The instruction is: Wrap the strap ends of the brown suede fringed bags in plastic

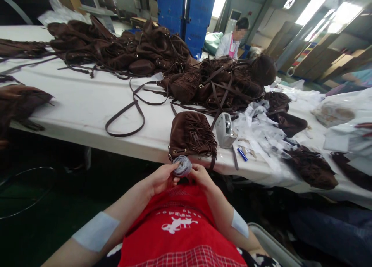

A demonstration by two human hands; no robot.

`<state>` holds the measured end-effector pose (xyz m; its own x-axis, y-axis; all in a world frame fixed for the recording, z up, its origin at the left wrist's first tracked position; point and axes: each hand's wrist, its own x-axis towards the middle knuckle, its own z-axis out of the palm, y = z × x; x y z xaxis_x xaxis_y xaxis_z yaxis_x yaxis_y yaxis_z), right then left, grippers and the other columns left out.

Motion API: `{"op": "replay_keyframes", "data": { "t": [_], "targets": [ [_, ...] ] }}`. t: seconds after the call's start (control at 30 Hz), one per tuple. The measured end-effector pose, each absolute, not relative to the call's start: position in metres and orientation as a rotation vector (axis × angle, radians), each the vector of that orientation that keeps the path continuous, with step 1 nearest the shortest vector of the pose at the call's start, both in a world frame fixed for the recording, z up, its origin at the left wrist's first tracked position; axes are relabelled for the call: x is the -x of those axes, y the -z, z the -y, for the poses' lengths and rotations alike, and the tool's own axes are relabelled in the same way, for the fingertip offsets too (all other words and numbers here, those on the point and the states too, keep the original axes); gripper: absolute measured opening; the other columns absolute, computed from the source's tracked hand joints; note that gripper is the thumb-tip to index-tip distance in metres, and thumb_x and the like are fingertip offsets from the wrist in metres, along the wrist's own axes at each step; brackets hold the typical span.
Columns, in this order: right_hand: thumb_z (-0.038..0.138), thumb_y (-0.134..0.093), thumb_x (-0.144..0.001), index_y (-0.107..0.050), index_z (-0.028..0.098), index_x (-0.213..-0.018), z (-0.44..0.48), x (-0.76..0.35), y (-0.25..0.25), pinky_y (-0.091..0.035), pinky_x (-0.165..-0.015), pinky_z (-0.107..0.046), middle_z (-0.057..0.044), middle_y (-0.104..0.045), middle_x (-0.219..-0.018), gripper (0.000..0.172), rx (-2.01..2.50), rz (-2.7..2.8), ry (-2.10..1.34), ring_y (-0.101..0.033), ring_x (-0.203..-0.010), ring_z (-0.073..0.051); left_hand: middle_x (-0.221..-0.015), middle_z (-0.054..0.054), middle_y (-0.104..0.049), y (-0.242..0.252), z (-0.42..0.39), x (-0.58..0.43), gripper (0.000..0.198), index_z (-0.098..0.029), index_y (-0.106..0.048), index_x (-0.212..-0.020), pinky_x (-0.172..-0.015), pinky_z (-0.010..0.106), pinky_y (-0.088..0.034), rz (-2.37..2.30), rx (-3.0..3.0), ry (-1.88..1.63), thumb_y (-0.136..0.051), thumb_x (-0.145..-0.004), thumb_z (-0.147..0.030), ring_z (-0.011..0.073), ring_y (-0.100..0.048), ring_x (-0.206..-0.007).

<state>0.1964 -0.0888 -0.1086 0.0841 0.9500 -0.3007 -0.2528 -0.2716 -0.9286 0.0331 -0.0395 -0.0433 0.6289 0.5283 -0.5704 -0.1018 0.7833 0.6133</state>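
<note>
Just off the table's front edge, in front of a red apron, my two hands hold a small roll of grey cloth (183, 166). My left hand (165, 177) pinches the roll at its left side, thumb on top. From the right, my right hand (201, 176) grips its lower edge, with the fingertips partly hidden. Right behind the roll lies a brown fringed bag (190, 133) at the table edge, its eyelets and drawstring toward me. A grey tape dispenser (225, 130) stands to the right of this bag.
Brown bags (151, 46) with long straps are heaped across the white table (72, 100). Crumpled white wrapping (258, 127), a blue pen-like object (242, 154) and a flat strip (235, 158) lie at the right. A co-worker (231, 42) is behind the heap; blue crates (186, 17) are stacked beyond.
</note>
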Motion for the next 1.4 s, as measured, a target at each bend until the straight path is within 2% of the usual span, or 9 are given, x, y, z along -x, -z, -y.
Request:
{"op": "replay_keyframes", "data": {
  "t": [0.17, 0.33, 0.47, 0.63, 0.8, 1.03, 1.23, 1.33, 1.4],
  "targets": [
    [0.040, -0.083, -0.058, -0.070, 0.013, -0.075, 0.094, -0.199, 0.107, -0.040, -0.051, -0.021, -0.002, -0.065, -0.062, 0.035, 1.126, 0.697, -1.470, -0.053, -0.054, -0.011, -0.065, 0.006, -0.058, 0.046, 0.039, -0.034, 0.030, -0.008, -0.063, -0.081, -0.038, 0.018, -0.031, -0.786, -0.643, -0.347, -0.049, -0.092, -0.032, 0.0067, -0.040, -0.041],
    [0.030, -0.083, -0.054, -0.070, 0.012, -0.068, 0.086, -0.190, 0.102, -0.044, -0.055, -0.023, -0.003, -0.067, -0.063, 0.027, 1.127, 0.716, -1.476, -0.054, -0.054, -0.012, -0.063, 0.005, -0.057, 0.053, 0.042, -0.036, 0.027, -0.008, -0.063, -0.081, -0.038, 0.019, -0.033, -0.779, -0.677, -0.328, -0.054, -0.090, -0.032, 0.0081, -0.042, -0.041],
    [0.028, -0.082, -0.052, -0.065, 0.013, -0.058, 0.078, -0.184, 0.101, -0.039, -0.048, -0.021, 0.000, -0.061, -0.052, 0.023, 1.163, 0.691, -1.418, -0.048, -0.047, -0.010, -0.068, 0.005, -0.058, 0.050, 0.042, -0.037, 0.028, -0.009, -0.064, -0.083, -0.040, 0.019, -0.035, -0.746, -0.617, -0.345, -0.057, -0.088, -0.035, 0.0071, -0.042, -0.044],
    [0.039, -0.079, -0.061, -0.069, 0.015, -0.079, 0.082, -0.198, 0.099, -0.036, -0.048, -0.019, 0.000, -0.063, -0.062, 0.031, 1.148, 0.802, -1.422, -0.047, -0.051, -0.009, -0.066, 0.004, -0.056, 0.041, 0.039, -0.034, 0.028, -0.009, -0.063, -0.080, -0.041, 0.017, -0.032, -0.747, -0.571, -0.398, -0.055, -0.089, -0.034, 0.0058, -0.040, -0.044],
    [0.045, -0.076, -0.066, -0.064, 0.014, -0.066, 0.091, -0.210, 0.096, -0.025, -0.041, -0.019, 0.004, -0.048, -0.046, 0.034, 1.242, 0.957, -1.447, -0.034, -0.042, -0.006, -0.063, 0.003, -0.055, 0.043, 0.038, -0.035, 0.019, -0.009, -0.063, -0.078, -0.039, 0.017, -0.030, -0.774, -0.584, -0.354, -0.056, -0.085, -0.026, 0.0060, -0.039, -0.042],
    [0.046, -0.076, -0.064, -0.062, 0.013, -0.065, 0.088, -0.197, 0.083, -0.023, -0.041, -0.019, 0.005, -0.048, -0.048, 0.035, 1.263, 0.969, -1.397, -0.033, -0.044, -0.006, -0.058, 0.001, -0.051, 0.046, 0.041, -0.035, 0.015, -0.010, -0.062, -0.074, -0.040, 0.017, -0.034, -0.802, -0.557, -0.343, -0.053, -0.083, -0.018, 0.0068, -0.040, -0.042],
    [0.045, -0.077, -0.065, -0.065, 0.016, -0.085, 0.098, -0.200, 0.083, -0.040, -0.052, -0.021, 0.001, -0.062, -0.066, 0.037, 1.208, 0.911, -1.380, -0.050, -0.053, -0.009, -0.067, 0.004, -0.057, 0.047, 0.035, -0.030, 0.020, -0.008, -0.064, -0.082, -0.040, 0.016, -0.035, -0.837, -0.498, -0.398, -0.053, -0.089, -0.024, 0.0054, -0.042, -0.043],
    [0.043, -0.076, -0.069, -0.060, 0.017, -0.085, 0.107, -0.200, 0.088, -0.042, -0.052, -0.022, 0.002, -0.060, -0.063, 0.034, 1.242, 0.889, -1.344, -0.052, -0.052, -0.010, -0.067, 0.004, -0.058, 0.047, 0.035, -0.032, 0.024, -0.008, -0.065, -0.084, -0.039, 0.016, -0.035, -0.856, -0.483, -0.394, -0.056, -0.089, -0.030, 0.0053, -0.043, -0.043],
    [0.037, -0.073, -0.074, -0.059, 0.019, -0.096, 0.115, -0.200, 0.085, -0.044, -0.053, -0.022, 0.003, -0.059, -0.063, 0.033, 1.258, 0.956, -1.234, -0.054, -0.054, -0.011, -0.066, 0.004, -0.058, 0.045, 0.036, -0.033, 0.026, -0.007, -0.065, -0.085, -0.038, 0.015, -0.033, -0.879, -0.497, -0.402, -0.058, -0.089, -0.032, 0.0047, -0.042, -0.042]
  ]
}}
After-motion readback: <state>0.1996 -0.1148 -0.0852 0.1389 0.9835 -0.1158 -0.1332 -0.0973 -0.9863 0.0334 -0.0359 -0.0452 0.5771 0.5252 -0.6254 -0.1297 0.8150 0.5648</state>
